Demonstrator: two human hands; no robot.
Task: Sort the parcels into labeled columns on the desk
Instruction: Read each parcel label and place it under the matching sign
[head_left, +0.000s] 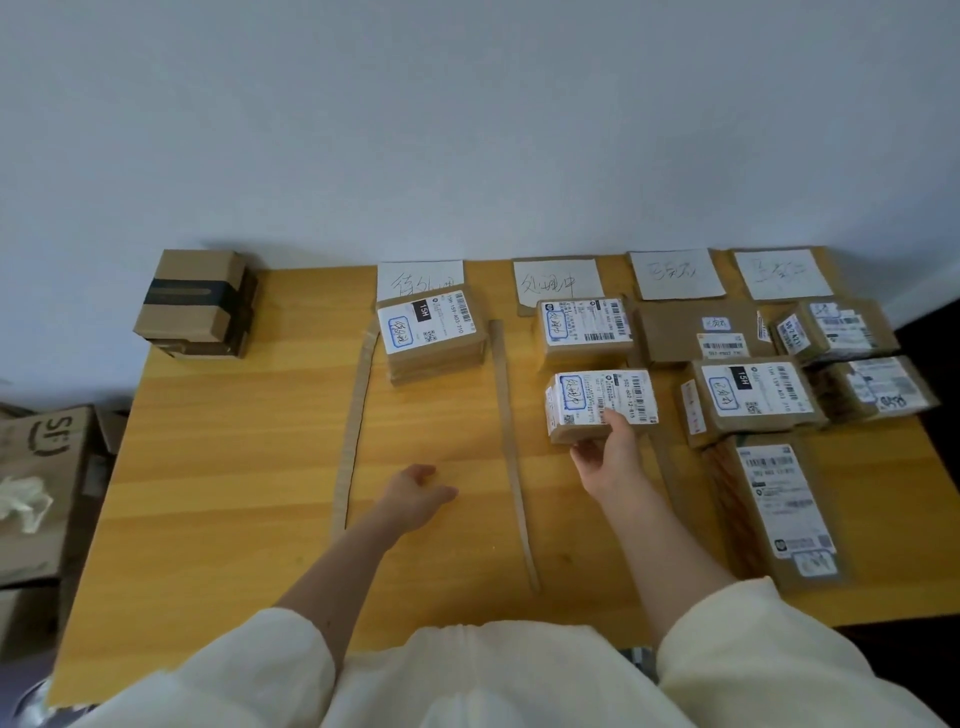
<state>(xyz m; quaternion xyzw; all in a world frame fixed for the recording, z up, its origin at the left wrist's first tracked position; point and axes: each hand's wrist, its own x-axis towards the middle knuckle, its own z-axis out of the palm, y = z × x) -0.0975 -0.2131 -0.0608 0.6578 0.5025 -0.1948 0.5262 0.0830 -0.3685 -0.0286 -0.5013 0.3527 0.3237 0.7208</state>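
My right hand (608, 457) grips the near edge of a small cardboard parcel (597, 402) with a white shipping label, thumb on top. That parcel lies in the second column, just in front of another labelled parcel (584, 327). My left hand (418, 493) rests on the wooden desk (234, 493) in the first column, fingers loosely curled and holding nothing. A parcel stack (431, 332) sits at the far end of the first column. White paper column labels (420, 278) (558, 283) (675, 273) (782, 273) line the far edge.
Cardboard strips (356, 415) (511, 441) mark the column borders. Several parcels (753, 400) fill the two right columns, including a long one (779, 514) near the front. A taped box stack (200, 304) stands at the far left corner. Cartons (41, 483) sit on the floor to the left.
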